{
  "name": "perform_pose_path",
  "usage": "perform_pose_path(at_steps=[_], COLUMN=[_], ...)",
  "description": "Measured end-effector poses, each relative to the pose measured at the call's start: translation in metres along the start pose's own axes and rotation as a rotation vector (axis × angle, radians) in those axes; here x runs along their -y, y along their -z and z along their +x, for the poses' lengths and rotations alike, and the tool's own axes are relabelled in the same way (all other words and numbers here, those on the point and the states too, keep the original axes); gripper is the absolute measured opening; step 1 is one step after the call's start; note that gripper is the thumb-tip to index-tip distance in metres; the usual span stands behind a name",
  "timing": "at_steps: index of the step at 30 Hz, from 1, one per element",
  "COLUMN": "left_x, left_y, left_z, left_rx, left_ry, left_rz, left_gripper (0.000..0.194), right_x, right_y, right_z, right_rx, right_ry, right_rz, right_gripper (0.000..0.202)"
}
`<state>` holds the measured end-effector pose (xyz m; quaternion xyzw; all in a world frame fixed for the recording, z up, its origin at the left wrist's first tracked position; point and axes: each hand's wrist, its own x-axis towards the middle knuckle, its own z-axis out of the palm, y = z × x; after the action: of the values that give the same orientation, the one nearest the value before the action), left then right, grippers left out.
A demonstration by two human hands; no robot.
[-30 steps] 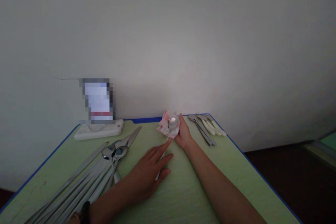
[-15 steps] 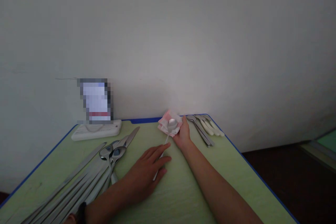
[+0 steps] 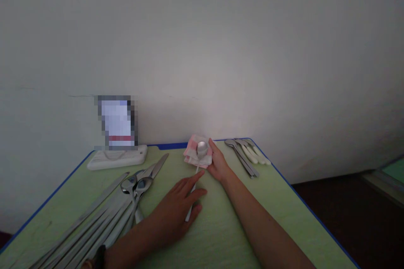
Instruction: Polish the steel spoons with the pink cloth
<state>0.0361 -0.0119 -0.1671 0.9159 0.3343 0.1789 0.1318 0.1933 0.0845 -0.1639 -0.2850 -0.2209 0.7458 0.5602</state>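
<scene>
A metal spoon is held above the green table, its bowl pointing toward the wall. My left hand is closed on the handle, whose end sticks out below the fingers. Behind the bowl lies a folded pink and white cloth, held in my right hand. The thumb shows at the cloth's right edge; the other fingers are hidden. Spoon bowl and cloth appear to touch.
Left of my left forearm lies a pile of metal knives and spoons. Two metal spoons and several white-handled pieces of cutlery lie at the back right. A blurred screen stands over a white device near the wall.
My right hand and the cloth have shifted slightly left and down around the spoon's bowl. The spoon's bowl has moved a little left; my left hand stays on the handle.
</scene>
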Motion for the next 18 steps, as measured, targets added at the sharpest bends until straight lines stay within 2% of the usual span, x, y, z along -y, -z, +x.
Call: perform_pose_path(at_steps=[9, 18], left_x=[0.002, 0.0034], left_y=[0.001, -0.0075], left_z=[0.0012, -0.0019], left_rx=[-0.006, -0.049], left_ry=[-0.055, 0.032], left_rz=[-0.013, 0.015], left_gripper=[0.037, 0.048], right_x=[0.0033, -0.0044], right_y=[0.0045, -0.003], right_z=[0.0032, -0.0002], right_rx=[-0.078, -0.002], right_ry=[0.07, 0.051], right_rz=[0.113, -0.016], right_gripper=[0.044, 0.033])
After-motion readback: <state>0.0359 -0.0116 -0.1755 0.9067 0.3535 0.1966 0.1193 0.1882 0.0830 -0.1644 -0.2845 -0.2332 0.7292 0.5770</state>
